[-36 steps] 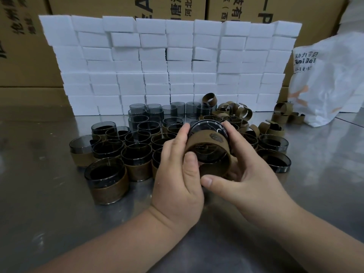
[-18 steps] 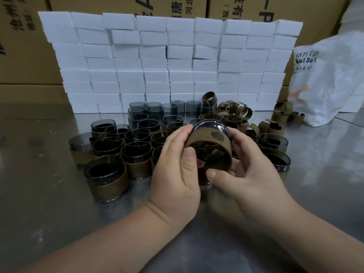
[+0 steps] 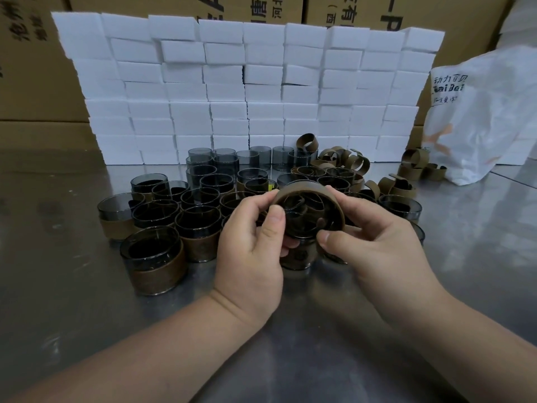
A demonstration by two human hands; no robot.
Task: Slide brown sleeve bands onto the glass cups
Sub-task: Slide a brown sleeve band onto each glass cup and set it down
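Left hand (image 3: 250,242) and right hand (image 3: 374,245), fingers curled, grip brown sleeve band (image 3: 303,189) on smoked glass cup (image 3: 302,219) between them; axis points near

The left hand (image 3: 250,254) and right hand (image 3: 377,245), fingers (image 3: 273,225) curled, pinch one cup (image 3: 309,212) together.

Packed cups (image 3: 162,216) block ahead; bare table (image 3: 58,286) lies open left.

You have one view only, worn on your head: it looks forward and down, squarely facing the wall of white blocks (image 3: 247,91), close over the metal table (image 3: 58,301) in front of that wall.
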